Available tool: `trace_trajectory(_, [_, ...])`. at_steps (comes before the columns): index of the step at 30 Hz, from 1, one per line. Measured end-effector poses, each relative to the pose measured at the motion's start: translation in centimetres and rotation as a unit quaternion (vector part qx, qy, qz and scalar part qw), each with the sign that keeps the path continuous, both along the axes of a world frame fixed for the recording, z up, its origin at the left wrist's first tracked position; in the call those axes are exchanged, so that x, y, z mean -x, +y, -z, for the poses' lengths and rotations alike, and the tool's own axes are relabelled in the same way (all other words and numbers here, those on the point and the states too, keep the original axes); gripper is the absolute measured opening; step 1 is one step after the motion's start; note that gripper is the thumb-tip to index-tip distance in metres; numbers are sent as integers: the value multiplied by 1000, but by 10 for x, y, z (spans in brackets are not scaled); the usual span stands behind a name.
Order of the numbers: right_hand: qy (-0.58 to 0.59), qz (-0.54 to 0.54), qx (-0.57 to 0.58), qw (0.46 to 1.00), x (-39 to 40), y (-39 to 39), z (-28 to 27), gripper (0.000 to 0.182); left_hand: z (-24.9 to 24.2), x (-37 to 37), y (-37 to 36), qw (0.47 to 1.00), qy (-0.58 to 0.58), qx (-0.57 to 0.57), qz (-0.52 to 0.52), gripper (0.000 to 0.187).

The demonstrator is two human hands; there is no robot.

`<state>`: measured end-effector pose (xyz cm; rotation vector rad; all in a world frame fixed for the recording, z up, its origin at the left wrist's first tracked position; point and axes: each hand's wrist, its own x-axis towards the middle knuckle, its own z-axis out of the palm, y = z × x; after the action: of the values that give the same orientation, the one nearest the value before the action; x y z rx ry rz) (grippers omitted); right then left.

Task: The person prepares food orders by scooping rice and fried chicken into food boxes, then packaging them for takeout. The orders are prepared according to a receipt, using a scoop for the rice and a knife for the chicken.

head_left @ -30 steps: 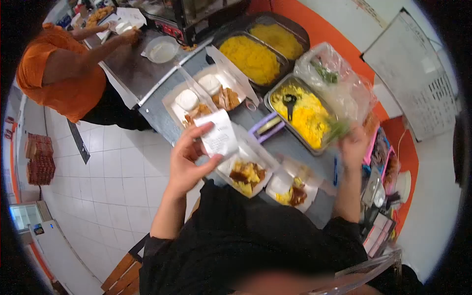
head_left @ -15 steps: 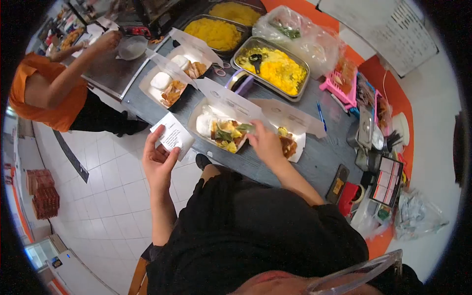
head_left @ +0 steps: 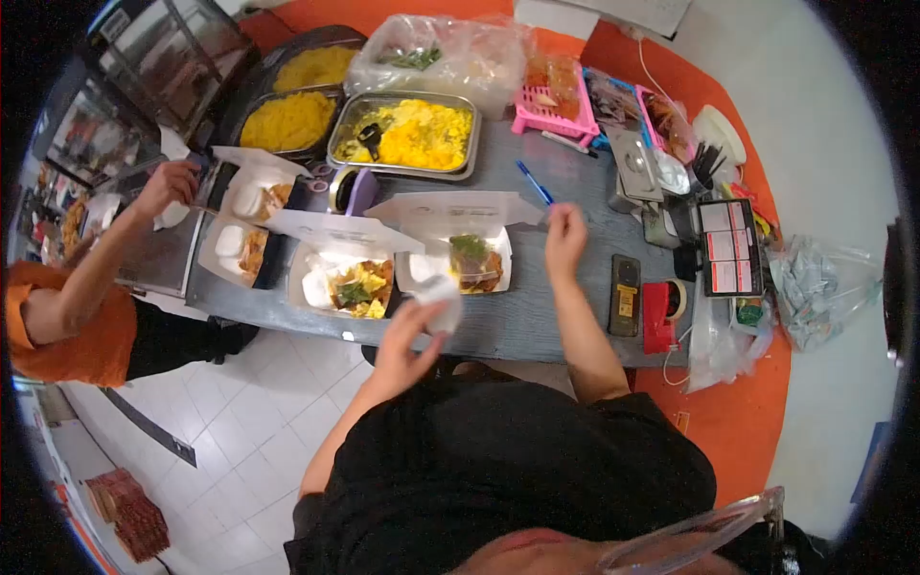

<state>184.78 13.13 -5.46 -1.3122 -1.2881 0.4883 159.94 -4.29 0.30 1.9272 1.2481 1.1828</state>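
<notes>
My left hand (head_left: 410, 340) pinches a small white paper slip (head_left: 445, 303), blurred, in front of the rightmost food box. My right hand (head_left: 566, 240) is curled closed at the lower end of a blue pen (head_left: 533, 180) on the table. The rightmost open carton (head_left: 412, 271) holds rice, browned food and green leaves (head_left: 470, 248). Beside it, another open carton (head_left: 299, 278) has white rice (head_left: 318, 286), yellow egg and leaves. Two more cartons, a front one (head_left: 213, 251) and a back one (head_left: 233, 196), hold rice and browned pieces.
Behind the cartons stand a metal tray (head_left: 402, 172) of yellow egg with a black scoop (head_left: 370, 141) and a tape dispenser (head_left: 360, 195). A pink basket (head_left: 554, 123) is at the back right; a phone (head_left: 625, 295) lies nearer. A co-worker's orange sleeve (head_left: 43, 326) shows left.
My right hand has left the cartons and moved right to the pen. My left hand has brought the slip right, in front of the cartons. The view has turned.
</notes>
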Motion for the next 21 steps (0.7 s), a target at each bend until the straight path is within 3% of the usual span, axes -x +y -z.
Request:
trace_trajectory(2, [15, 36, -6, 999, -14, 56, 21, 24, 6, -29, 9, 989, 47, 15, 136, 46])
trace_trajectory(3, [-131, 10, -71, 989, -17, 74, 25, 27, 17, -43, 15, 974, 91, 25, 205, 47])
trace_trajectory(4, [-273, -18, -135, 952, -19, 89, 32, 30, 25, -58, 21, 974, 91, 29, 207, 47])
trace_trajectory(6, [-322, -79, -116, 936, -22, 109, 57, 34, 44, -83, 31, 941, 133, 72, 303, 52])
trace_trajectory(7, [-369, -140, -102, 913, -24, 112, 69, 37, 65, -91, 37, 938, 137, 78, 308, 52])
trace_trajectory(8, [-364, -136, -94, 917, -27, 108, 69, 37, 92, -97, 42, 950, 129, 80, 274, 55])
trace_trajectory(10, [-351, -112, 128, 921, -38, 89, 57, 38, 109, -97, 53, 953, 174, 59, 240, 58])
trace_trajectory(11, [-348, -108, 138, 921, -46, 75, 53, 38, 108, -94, 57, 950, 174, 66, 250, 58])
trace_trajectory(13, [-35, -152, 304, 940, -69, 40, 46, 34, 92, -93, 65, 933, 292, 37, 209, 59])
trace_trajectory(14, [183, -197, 304, 914, -82, 19, 45, 34, 99, -95, 64, 935, 303, -20, 181, 58])
trace_trajectory(15, [393, -230, 286, 843, -92, -7, 44, 34, 101, -96, 64, 935, 299, -15, 191, 58])
trace_trajectory(17, [467, -207, 239, 826, -88, -58, 41, 32, 101, -98, 65, 931, 331, 0, 153, 57])
trace_trajectory(19, [364, -206, 148, 896, -69, -101, 50, 22, 96, -98, 65, 928, 339, 0, 157, 54])
trace_trajectory(21, [308, -143, 193, 921, -66, -130, 91, 15, 94, -99, 67, 928, 338, 21, 155, 54])
